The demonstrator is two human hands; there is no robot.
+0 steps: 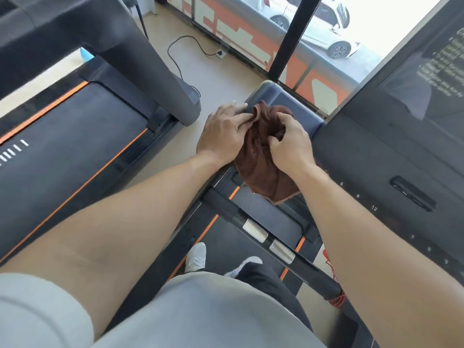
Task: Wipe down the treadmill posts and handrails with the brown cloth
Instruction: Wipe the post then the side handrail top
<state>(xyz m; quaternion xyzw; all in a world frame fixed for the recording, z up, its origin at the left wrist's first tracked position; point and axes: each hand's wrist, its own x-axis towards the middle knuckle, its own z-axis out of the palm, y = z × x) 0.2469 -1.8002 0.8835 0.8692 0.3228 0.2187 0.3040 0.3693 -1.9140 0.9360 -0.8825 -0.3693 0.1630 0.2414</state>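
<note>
I see both hands out in front of me over the front end of the treadmill, working the brown cloth (263, 156), which is bunched up and hangs between them above the dark motor cover (296, 101) at the head of the belt. My left hand (223, 134) lies on the cloth's left side with its fingers fairly straight, the fingertips reaching onto the top fold of the cloth and the edge of the cover; it presses rather than grips. My right hand (288, 144) has its fingers curled and pinches a gather of the cloth at its right side, so that hand is clamped on the fabric. The cloth's lower corner droops down toward the orange-edged belt (266, 214). Just below the cloth, a black handrail (266, 237) with two silver pads crosses diagonally. The console (401, 151) rises at the right, with small numbers on its face. A second treadmill (75, 136) stands to the left, its grey post (155, 71) slanting down to the floor. My white shoes (197, 257) stand on the belt below.
</note>
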